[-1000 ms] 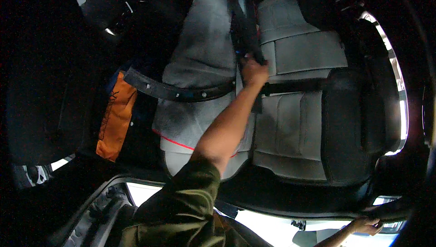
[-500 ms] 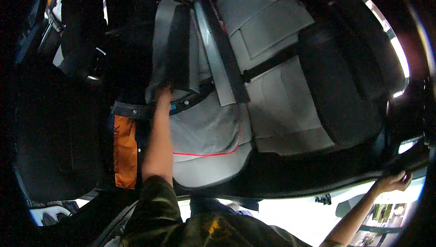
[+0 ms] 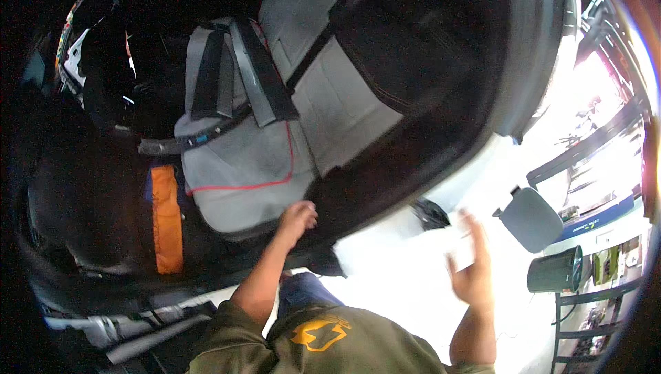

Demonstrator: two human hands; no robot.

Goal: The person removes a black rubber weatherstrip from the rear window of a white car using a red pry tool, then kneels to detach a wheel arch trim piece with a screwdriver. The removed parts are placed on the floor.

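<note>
Both hands have moved: the left hand [image 3: 299,220] is off the strips and beside the edge of the seat [image 3: 237,213], the right hand [image 3: 471,267] away from the car body [image 3: 406,185]. Left fingers are loosely curled, can't tell if they've got anything; right ones are spread, nothing in them that I can see. Two straight strips [image 3: 257,75] lie side by side on the gray cloth [image 3: 241,162], curved strip [image 3: 182,144] below, one end near the orange bag [image 3: 166,219]. So they're all set down; can't tell what's left.
</note>
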